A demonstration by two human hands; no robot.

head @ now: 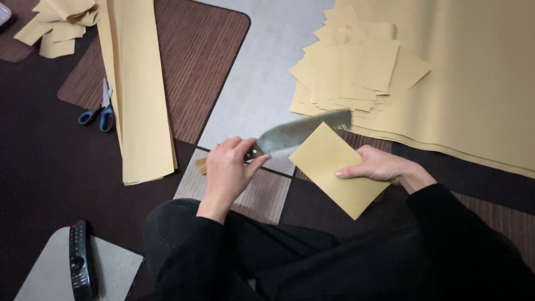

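Lots here you just can't make out

The knife blade (304, 132) is smeared with motion blur, so its edge and tip toward 2 o'clock are mush, and its wooden handle (202, 165) mostly vanishes inside the left hand (228, 170). The right hand (376, 165) covers one corner of the folded tan sheet (334, 169), with its thumb tucked underneath, out of sight. The big tan sheets (479, 83) run off the frame at 3 o'clock, the long strip stack (139, 95) is chopped at 12, and the scrap pile (56, 25) at 11 is cut too. Something pale (3, 14) at 10 o'clock is barely a sliver. The remote's (79, 262) buttons are too tiny to read.
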